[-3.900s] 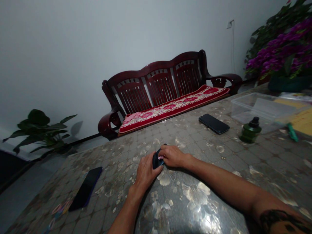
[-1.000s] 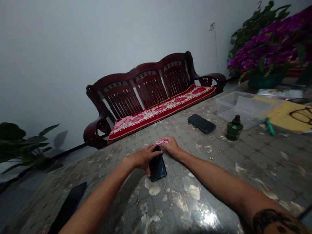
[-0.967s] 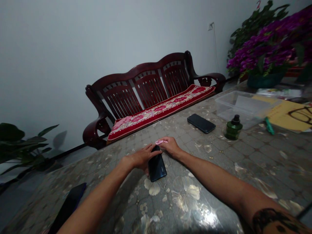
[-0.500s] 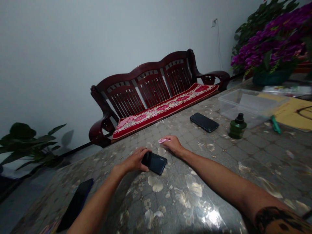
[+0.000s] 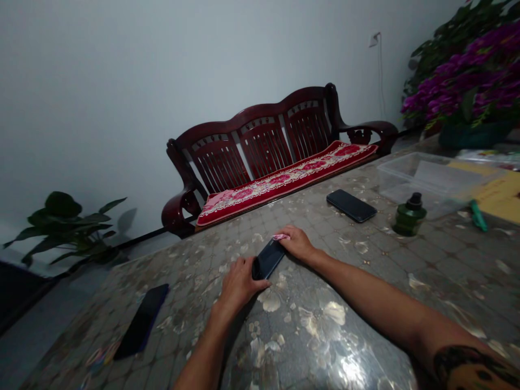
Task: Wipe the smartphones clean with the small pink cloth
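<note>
A dark smartphone (image 5: 270, 261) lies at the middle of the patterned table, tilted toward the upper right. My left hand (image 5: 239, 279) grips its near left end, thumb along the lower edge and fingers on the far side. My right hand (image 5: 297, 242) pinches a small pink cloth (image 5: 281, 236) at the phone's far right end. The cloth touches or nearly touches that end; the fingers hide part of it.
Another dark phone (image 5: 351, 205) and a green bottle (image 5: 409, 215) with a black cap stand to the right, before a clear plastic box (image 5: 430, 184) and a green pen (image 5: 478, 215). A third phone (image 5: 142, 322) lies at left. Beyond the table is a wooden bench (image 5: 260, 141).
My left hand has turned the phone so its right end points up and away. That end now meets the cloth in my right hand. The view has shifted slightly left.
</note>
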The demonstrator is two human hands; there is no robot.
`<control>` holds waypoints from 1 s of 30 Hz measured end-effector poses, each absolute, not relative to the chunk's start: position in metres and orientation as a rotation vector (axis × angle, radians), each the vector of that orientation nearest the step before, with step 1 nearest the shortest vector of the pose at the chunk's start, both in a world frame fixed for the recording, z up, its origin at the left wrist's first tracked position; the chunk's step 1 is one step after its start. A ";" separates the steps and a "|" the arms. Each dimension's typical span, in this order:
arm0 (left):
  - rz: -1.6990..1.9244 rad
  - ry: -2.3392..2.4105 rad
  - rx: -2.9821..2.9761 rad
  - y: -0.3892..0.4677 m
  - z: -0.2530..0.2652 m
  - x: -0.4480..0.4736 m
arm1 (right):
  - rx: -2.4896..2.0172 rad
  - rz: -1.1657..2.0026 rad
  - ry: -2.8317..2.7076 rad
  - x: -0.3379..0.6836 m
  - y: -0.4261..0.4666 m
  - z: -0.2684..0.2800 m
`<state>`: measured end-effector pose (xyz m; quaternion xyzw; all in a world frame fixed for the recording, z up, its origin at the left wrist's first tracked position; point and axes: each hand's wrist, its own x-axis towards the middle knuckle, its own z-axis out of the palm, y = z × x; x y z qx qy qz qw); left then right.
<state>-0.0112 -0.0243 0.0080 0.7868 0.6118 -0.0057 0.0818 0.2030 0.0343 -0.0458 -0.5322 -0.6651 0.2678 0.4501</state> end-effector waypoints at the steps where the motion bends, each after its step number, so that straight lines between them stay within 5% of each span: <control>1: 0.009 1.782 2.346 -0.025 0.006 -0.014 | -1.358 0.597 -1.726 0.204 0.031 -0.043; 10: 0.164 1.213 2.246 -0.017 0.001 -0.043 | -1.523 0.156 -2.148 0.201 0.021 -0.030; 20: 0.233 1.121 2.349 -0.022 0.003 -0.030 | -1.106 0.075 -2.447 0.194 0.016 -0.026; 30: 0.139 1.197 2.361 -0.026 0.004 -0.024 | -1.255 0.104 -2.353 0.195 0.025 -0.032</control>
